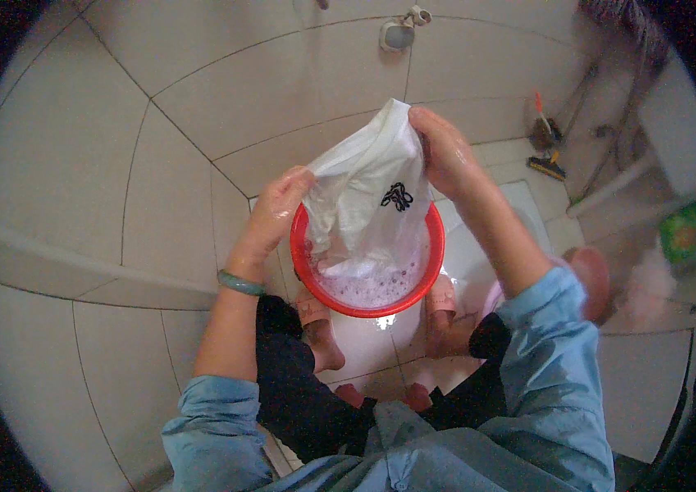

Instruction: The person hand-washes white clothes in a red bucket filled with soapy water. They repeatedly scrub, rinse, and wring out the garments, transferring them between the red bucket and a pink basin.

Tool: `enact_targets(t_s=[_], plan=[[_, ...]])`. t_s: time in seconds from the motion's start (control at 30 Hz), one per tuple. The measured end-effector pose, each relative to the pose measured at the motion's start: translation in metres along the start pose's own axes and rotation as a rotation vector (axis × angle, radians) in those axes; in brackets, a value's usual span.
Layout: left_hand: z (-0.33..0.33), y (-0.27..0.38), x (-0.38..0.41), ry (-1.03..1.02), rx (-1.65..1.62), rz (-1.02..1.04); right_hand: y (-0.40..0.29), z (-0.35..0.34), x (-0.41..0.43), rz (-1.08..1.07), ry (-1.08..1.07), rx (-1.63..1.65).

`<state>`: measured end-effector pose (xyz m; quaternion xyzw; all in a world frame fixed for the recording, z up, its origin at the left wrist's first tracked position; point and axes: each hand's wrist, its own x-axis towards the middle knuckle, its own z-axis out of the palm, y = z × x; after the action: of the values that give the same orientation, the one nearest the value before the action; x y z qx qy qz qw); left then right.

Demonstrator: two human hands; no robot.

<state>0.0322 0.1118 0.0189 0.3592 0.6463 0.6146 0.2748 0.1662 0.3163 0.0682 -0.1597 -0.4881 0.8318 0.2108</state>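
A wet white cloth (363, 184) with a black looped design hangs stretched between my hands. My left hand (280, 200) pinches its left edge, and a green bangle circles that wrist. At the cloth's upper right edge, my right hand (443, 147) grips the fabric; some of its fingers are hidden behind the cloth. Below, the cloth's lower part reaches into a round red basin (375, 312). Foamy, bubbly water (366, 292) fills the basin's visible inside. Both hands look wet.
My feet in pink slippers (441, 295) are beside the basin on a wet tiled floor. Tiled walls stand ahead and at the left. A brush (546, 167) lies at the upper right, a white fixture (517, 203) is set in the floor, and a green package (685, 230) is far right.
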Motion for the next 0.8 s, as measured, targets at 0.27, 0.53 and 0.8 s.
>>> enact_targets(t_s=[0.27,0.53,0.8], plan=[[0.005,0.013,0.002,-0.008,0.070,-0.112,0.028,-0.033,0.027,0.170,-0.086,0.072],[-0.024,-0.042,0.007,-0.193,0.598,-0.131,0.003,-0.017,0.027,0.042,-0.097,-0.014],[-0.049,-0.020,0.015,-0.029,-0.963,-0.227,0.003,-0.044,0.035,0.275,0.140,-0.057]])
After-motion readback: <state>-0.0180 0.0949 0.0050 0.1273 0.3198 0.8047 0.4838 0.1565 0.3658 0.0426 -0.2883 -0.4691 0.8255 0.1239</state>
